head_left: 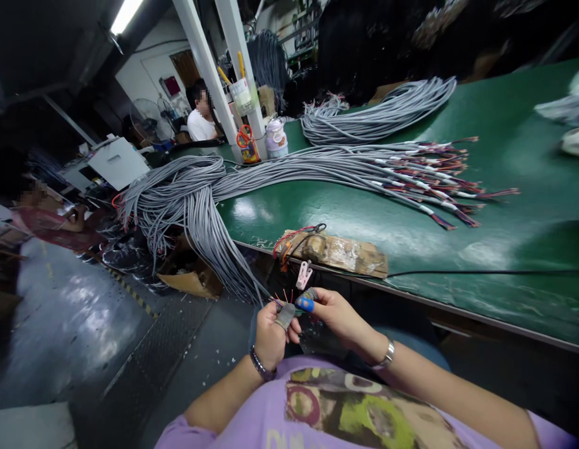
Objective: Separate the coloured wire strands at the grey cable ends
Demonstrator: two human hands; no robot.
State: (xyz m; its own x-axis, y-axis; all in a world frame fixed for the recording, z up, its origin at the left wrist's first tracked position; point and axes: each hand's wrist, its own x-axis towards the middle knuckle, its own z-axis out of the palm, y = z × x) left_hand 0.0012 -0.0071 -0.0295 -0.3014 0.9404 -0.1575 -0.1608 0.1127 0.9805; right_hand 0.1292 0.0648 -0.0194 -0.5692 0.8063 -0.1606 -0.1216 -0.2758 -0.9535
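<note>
My left hand (269, 340) is closed on the end of a grey cable, with a grey cot over the thumb. Thin coloured wires (286, 297) fan upward from its grip. Close by on the right, my right hand (339, 315) is pinched at the same wires, and a dark green strand shows between the two hands. Blue tape and a grey cot cover fingertips of the right hand. From the table edge, a thick bundle of grey cables (209, 227) hangs down towards my left hand. Just above my hands is a pink clothes peg (304, 275).
A worn wooden block (350, 252) with red and black leads lies along the edge of the green table (518, 249). Behind it are cables with stripped ends (430, 181) and a coiled bundle (383, 115). A cardboard box (191, 280) sits below left. Two people are farther back.
</note>
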